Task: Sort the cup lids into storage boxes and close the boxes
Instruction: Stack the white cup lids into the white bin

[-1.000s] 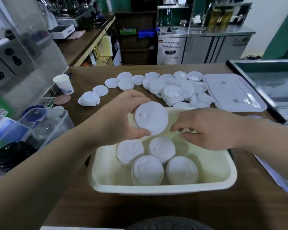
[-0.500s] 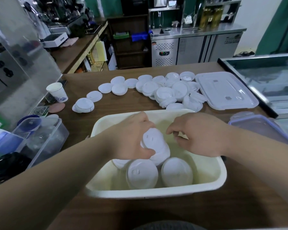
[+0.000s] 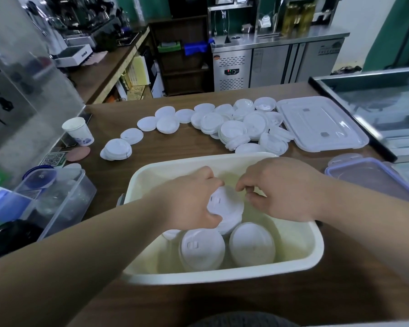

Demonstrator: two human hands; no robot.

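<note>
Since 1 s ago: left hand (image 3: 189, 204) lowered its gripped white plastic lid stack (image 3: 227, 208) into the cream rectangular box (image 3: 222, 274); right hand (image 3: 283, 190) loosely curled, empty. Loose lid pile (image 3: 234, 128) behind.

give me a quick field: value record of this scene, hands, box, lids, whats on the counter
left hand: inside the cream box, gripping a stack of white lids
right hand: over the box, fingers curled beside the same stack, grip unclear
cream box: open, on the wooden counter
lids in box: two more stacks near the front, one left and one right
loose lids: many, scattered and piled beyond the box
flat clear box lid: lying at the right of the loose lids
paper cup: upright, far left
</note>
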